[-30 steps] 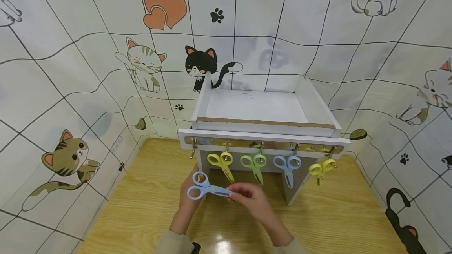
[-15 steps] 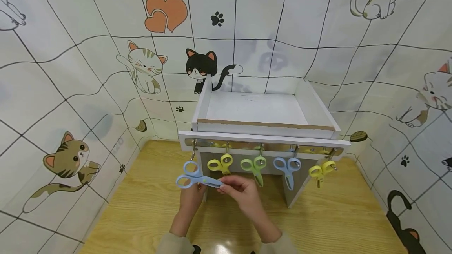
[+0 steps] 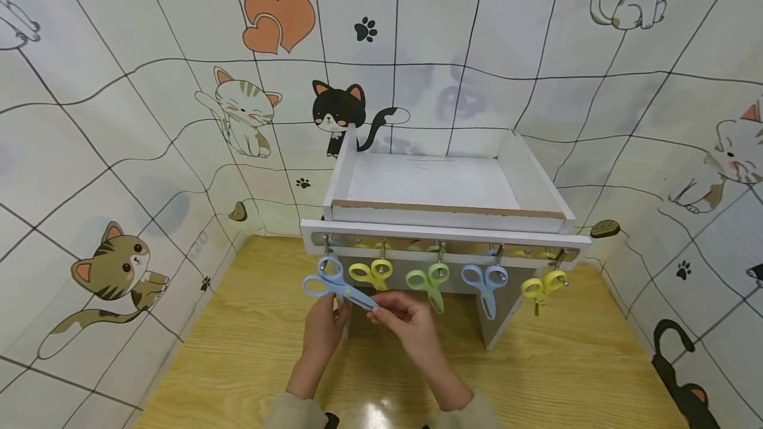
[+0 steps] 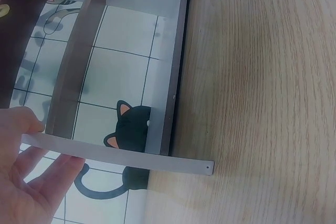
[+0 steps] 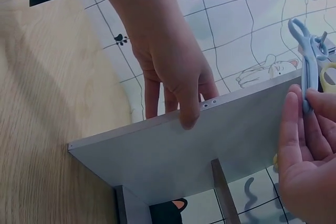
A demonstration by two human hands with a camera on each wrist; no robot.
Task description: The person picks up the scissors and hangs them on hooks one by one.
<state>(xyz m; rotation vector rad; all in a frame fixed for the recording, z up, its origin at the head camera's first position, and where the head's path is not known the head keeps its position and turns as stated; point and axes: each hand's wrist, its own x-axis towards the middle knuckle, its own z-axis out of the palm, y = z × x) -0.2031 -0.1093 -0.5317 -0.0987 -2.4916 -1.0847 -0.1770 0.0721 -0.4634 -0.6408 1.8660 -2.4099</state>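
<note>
My right hand [image 3: 408, 330] pinches a pair of light blue scissors [image 3: 353, 293] by the blade end, between thumb and fingers. The handles point up and left, and the upper loop overlaps the leftmost hook [image 3: 327, 241] in the head view. That hook sits on the front rail of a white wooden rack [image 3: 429, 230]. With my left hand [image 3: 322, 333] I grip the edge of the rack's left side panel [image 4: 123, 156], thumb on one face and fingers on the other. In the right wrist view the scissors [image 5: 311, 72] appear edge-on beside a hook.
Yellow scissors [image 3: 379, 273], green scissors [image 3: 430, 279], another blue pair [image 3: 486, 283] and more yellow scissors [image 3: 541, 285] hang from hooks along the rail. The rack stands on a wood-grain table [image 3: 572, 363], close to a cat-patterned wall covering [image 3: 453, 25].
The right hand has moved up and left, bringing the blue scissors to the leftmost hook. Their handles have tilted upward. The left hand stays at the rack's left side panel.
</note>
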